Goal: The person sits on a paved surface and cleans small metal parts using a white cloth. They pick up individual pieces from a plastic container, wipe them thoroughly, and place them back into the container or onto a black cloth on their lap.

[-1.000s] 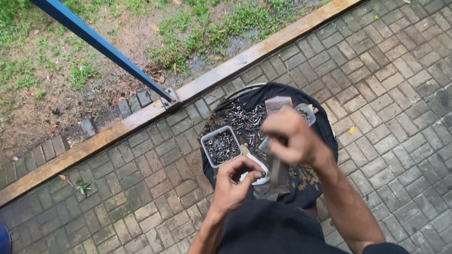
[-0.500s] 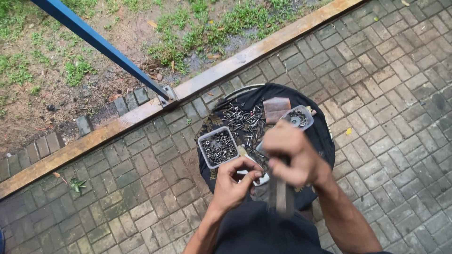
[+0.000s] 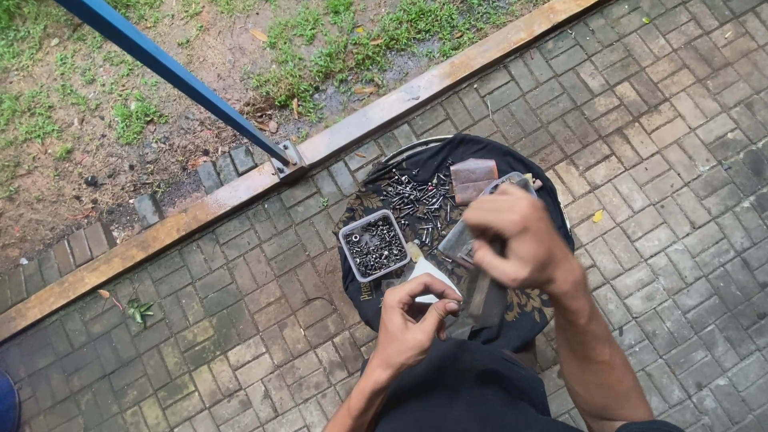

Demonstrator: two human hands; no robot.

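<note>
Nearest the camera, the person's dark-clothed lap fills the bottom edge, and both bare arms rise from it toward a round surface (image 3: 552, 216) draped in black cloth, which serves as the landmark here. The left hand (image 3: 412, 324) hovers at the near edge of that surface, its grip pinched closed, thumb meeting fingertips on something too small to make out, just below a white piece (image 3: 428, 270) lying on the cloth. The right hand (image 3: 520, 240) is raised over the near right part of the surface, fingers curled shut around a clear plastic bag (image 3: 464, 240) that hangs down toward the lap; what the bag holds cannot be told.

On the left side of the surface sits a small clear square tub (image 3: 374, 244) filled with dark screws. Behind it, toward the middle, a loose heap of screws and bolts (image 3: 420, 200) lies spread on the cloth. At the far side of the surface, just beyond the right hand, rests a brown folded piece (image 3: 472, 178).

The surface stands on grey brick paving (image 3: 680, 120). Beyond it runs a rusty kerb strip (image 3: 432, 88), a blue metal bar (image 3: 184, 76) slants down to it, and past that lie bare soil and grass (image 3: 120, 120).
</note>
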